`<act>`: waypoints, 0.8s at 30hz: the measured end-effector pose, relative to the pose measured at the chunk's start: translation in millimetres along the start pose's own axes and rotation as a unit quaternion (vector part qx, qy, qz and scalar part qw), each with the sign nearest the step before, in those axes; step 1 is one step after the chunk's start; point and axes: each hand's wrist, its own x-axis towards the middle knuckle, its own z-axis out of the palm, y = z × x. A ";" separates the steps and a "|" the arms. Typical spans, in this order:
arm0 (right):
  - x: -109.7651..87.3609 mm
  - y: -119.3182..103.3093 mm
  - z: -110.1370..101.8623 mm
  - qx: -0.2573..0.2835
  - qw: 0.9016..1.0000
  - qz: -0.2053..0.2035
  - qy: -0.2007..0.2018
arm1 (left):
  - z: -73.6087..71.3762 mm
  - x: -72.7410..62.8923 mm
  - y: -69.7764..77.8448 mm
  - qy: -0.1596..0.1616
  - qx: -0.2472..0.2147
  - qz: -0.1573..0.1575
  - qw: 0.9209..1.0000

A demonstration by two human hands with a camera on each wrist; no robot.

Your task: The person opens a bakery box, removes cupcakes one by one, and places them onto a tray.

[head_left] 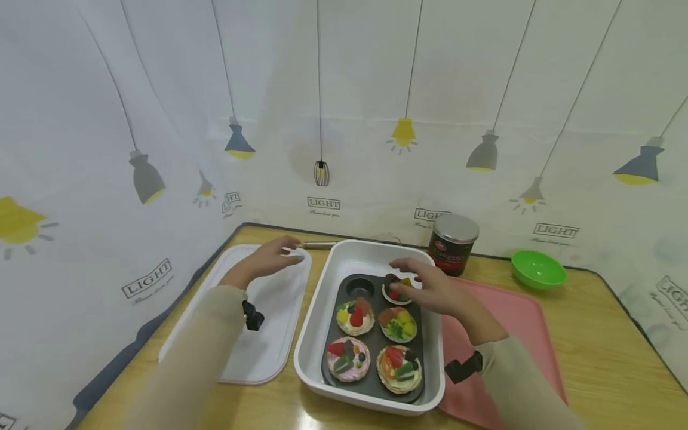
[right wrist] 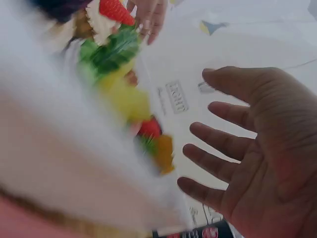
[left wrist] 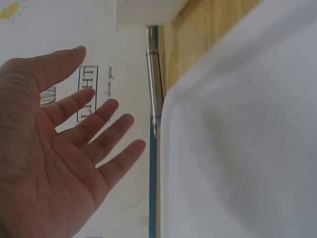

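Note:
My left hand (head_left: 269, 258) hovers over the far end of a white tray (head_left: 257, 334), fingers apart and holding nothing. In the left wrist view its palm (left wrist: 54, 163) faces the camera with the fingers loosely spread. My right hand (head_left: 432, 289) hangs over the right rim of a deep white pan (head_left: 314, 352), also holding nothing. Its fingers overlap a small fruit tart (head_left: 396, 297) at the far right of a dark muffin tin (head_left: 371, 334) in the pan. Several more fruit tarts sit in the tin, among them a pink cream one (head_left: 348, 358). The far left cup (head_left: 360, 286) shows its dark bottom.
A pink tray (head_left: 500, 334) lies right of the pan. Behind it stands an espresso tin (head_left: 452, 245) with a silver lid. A green bowl (head_left: 538, 269) is at the back right. A metal-handled tool (head_left: 319, 245) lies behind the pan, near the curtain (head_left: 365, 149).

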 end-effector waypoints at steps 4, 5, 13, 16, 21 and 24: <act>-7.4 16.7 7.7 -0.011 0.999 0.032 0.011 | 30.9 19.7 13.4 -0.005 -0.105 0.017 0.994; -8.2 20.0 10.7 -0.023 0.999 0.036 0.012 | 38.6 22.9 14.3 -0.010 -0.122 0.021 0.992; -8.3 32.4 32.7 -0.167 0.985 0.037 0.020 | 87.0 40.8 -0.4 -0.046 -0.355 0.046 0.933; -8.7 28.1 35.2 -0.187 0.980 0.070 0.013 | 93.5 41.1 -3.6 -0.047 -0.384 0.057 0.920; -7.2 23.5 39.9 -0.238 0.967 0.095 0.001 | 95.2 37.2 -5.4 -0.062 -0.389 0.060 0.917; -5.7 24.3 40.0 -0.250 0.964 0.092 0.008 | 93.3 38.2 -3.3 -0.069 -0.392 0.070 0.914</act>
